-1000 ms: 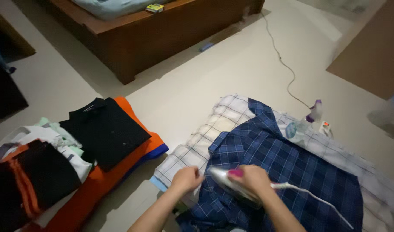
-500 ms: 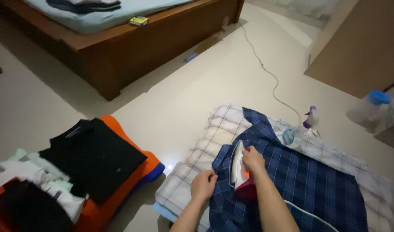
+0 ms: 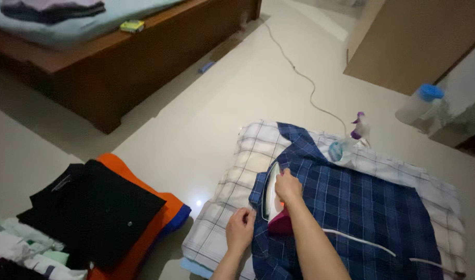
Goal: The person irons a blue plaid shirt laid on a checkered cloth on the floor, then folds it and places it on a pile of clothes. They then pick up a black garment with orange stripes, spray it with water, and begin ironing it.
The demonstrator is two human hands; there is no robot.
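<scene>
A dark blue checked shirt (image 3: 362,207) lies spread on a pale checked cloth (image 3: 237,181) laid on the floor. My right hand (image 3: 288,186) grips the handle of a white and magenta clothes iron (image 3: 273,199), which rests on the shirt's left edge. My left hand (image 3: 241,228) pinches the shirt's edge just left of the iron, fingers closed on the fabric. The iron's white cord (image 3: 362,241) trails right across the shirt.
A spray bottle (image 3: 351,140) lies at the cloth's far edge. A stack of folded clothes, black (image 3: 92,212) over orange, sits at left. A wooden bed (image 3: 118,57) stands at the back left, a cable (image 3: 299,78) runs over the floor, and a plastic bottle (image 3: 419,103) stands at right.
The iron has moved away from me along the shirt's left edge, right hand on it. My left hand has stayed at the edge. The view has tilted up.
</scene>
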